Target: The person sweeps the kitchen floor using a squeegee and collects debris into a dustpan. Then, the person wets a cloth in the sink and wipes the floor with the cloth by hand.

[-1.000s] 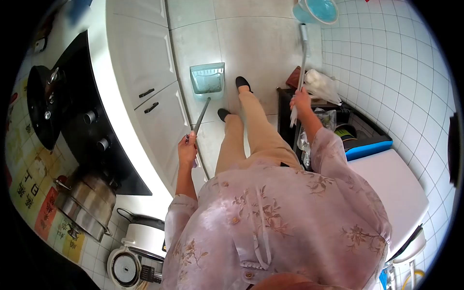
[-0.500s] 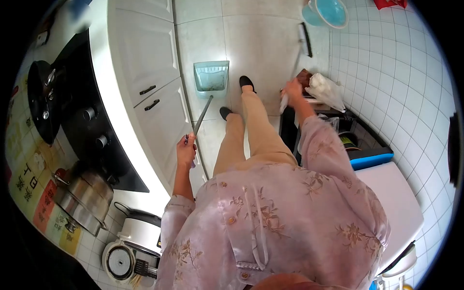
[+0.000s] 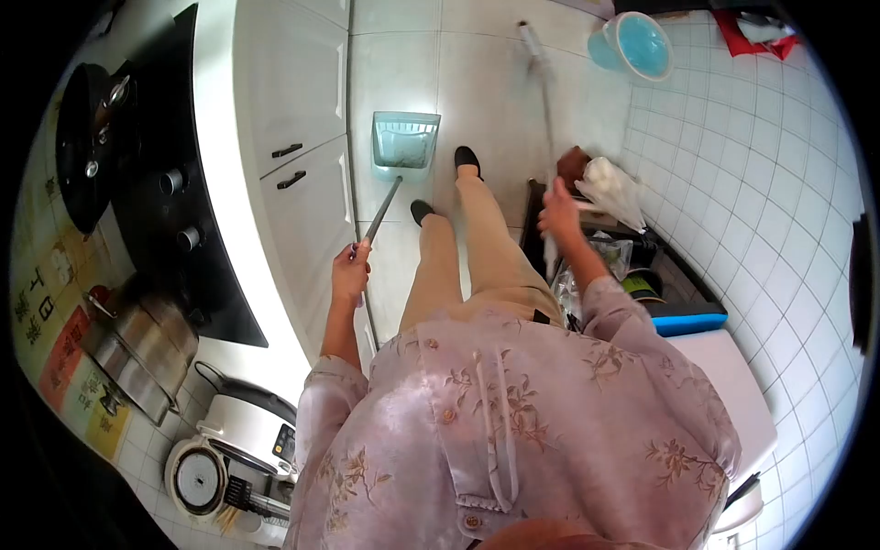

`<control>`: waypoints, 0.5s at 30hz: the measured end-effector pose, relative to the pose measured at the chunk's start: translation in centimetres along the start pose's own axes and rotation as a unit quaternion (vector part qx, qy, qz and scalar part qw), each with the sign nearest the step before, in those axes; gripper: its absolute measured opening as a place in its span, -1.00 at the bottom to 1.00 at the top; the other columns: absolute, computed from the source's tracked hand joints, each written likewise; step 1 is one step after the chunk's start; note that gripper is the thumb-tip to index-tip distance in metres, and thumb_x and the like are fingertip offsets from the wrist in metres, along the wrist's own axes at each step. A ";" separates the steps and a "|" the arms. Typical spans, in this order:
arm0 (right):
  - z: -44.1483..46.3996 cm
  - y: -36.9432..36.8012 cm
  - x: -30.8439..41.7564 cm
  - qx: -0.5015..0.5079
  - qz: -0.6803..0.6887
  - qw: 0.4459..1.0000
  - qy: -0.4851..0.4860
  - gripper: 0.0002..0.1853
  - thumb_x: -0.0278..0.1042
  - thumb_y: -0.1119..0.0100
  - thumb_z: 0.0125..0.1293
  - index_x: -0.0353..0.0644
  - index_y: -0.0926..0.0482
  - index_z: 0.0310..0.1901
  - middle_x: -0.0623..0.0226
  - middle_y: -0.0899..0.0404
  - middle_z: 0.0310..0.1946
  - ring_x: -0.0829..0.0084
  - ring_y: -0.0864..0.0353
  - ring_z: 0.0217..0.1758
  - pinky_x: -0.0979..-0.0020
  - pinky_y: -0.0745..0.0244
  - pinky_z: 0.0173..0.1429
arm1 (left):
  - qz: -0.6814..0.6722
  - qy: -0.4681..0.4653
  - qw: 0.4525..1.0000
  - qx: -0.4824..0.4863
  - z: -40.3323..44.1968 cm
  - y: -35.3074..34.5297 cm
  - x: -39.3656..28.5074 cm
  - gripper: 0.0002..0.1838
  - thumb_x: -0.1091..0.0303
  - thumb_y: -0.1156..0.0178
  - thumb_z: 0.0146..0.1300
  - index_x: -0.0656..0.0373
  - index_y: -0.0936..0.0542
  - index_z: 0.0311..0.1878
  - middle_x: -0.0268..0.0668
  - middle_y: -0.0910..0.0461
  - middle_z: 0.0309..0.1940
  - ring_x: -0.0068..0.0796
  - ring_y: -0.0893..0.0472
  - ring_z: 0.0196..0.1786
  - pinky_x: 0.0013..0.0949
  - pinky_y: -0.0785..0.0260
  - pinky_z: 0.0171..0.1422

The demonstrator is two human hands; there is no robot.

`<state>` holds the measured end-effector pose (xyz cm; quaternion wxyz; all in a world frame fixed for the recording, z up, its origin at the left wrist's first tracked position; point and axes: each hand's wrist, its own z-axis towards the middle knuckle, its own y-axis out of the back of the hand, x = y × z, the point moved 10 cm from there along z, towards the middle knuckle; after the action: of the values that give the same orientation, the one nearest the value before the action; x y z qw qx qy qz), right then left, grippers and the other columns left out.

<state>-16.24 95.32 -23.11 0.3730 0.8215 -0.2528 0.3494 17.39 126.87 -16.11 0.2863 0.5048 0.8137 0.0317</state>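
My left hand (image 3: 350,273) is closed around the long grey handle of a translucent teal dustpan (image 3: 406,119). The pan sits on the tiled floor in front of my feet, with some dark bits inside. My right hand (image 3: 560,216) grips the pale handle of a broom (image 3: 547,115), whose stick runs forward over the floor. Its narrow head, dark at the tip, is blurred and lies at the top, left of the bucket. I cannot tell whether it touches the floor.
White cabinets (image 3: 302,101) and a black stove top (image 3: 174,202) line my left. On the right, a black rack (image 3: 683,284) holding bags stands against the tiled wall (image 3: 733,165), near a white plastic bag (image 3: 612,192). A blue bucket (image 3: 605,46) stands ahead at right.
The broom head has swung forward and left, away from the rack's front. My right hand has shifted slightly lower in view. The dustpan stays nearly in place, and the view has turned slightly.
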 end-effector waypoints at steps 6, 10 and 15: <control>6.6 -0.3 1.0 -0.013 0.141 0.947 -0.287 -0.72 -0.36 0.14 0.27 -0.08 -0.24 0.02 0.34 -0.31 -0.66 0.43 -0.33 -0.74 0.36 -0.31 -0.70 | 0.009 0.030 1.000 0.001 -0.5 0.0 -0.2 -0.54 -0.13 -0.11 0.14 0.15 -0.51 -0.42 -0.46 -0.30 -0.76 -0.71 -0.22 -0.76 -0.52 -0.05 -0.71; 3.3 -7.0 -2.6 0.014 -0.211 0.977 -0.018 -0.56 -0.39 0.10 0.23 -0.03 -0.21 0.17 0.19 -0.42 -0.49 0.29 -0.45 -0.56 0.27 -0.42 -0.46 | 0.004 0.034 0.999 0.004 -0.6 -0.2 0.0 -0.54 -0.14 -0.12 0.13 0.15 -0.50 -0.41 -0.46 -0.30 -0.75 -0.70 -0.22 -0.76 -0.52 -0.06 -0.72; -4.1 -7.6 3.4 0.167 -0.116 0.970 -0.136 -0.56 -0.43 0.06 0.18 -0.18 -0.24 0.13 0.01 -0.47 -0.22 0.15 -0.53 -0.31 0.22 -0.45 -0.18 | 0.009 0.051 0.999 0.006 -0.9 -0.1 0.0 -0.54 -0.13 -0.13 0.12 0.15 -0.51 -0.38 -0.47 -0.31 -0.74 -0.70 -0.24 -0.72 -0.52 -0.10 -0.68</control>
<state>-10.51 102.60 -21.84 0.2308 0.9355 -0.1424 0.2266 16.94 127.01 -15.40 0.2408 0.5115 0.8230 0.0552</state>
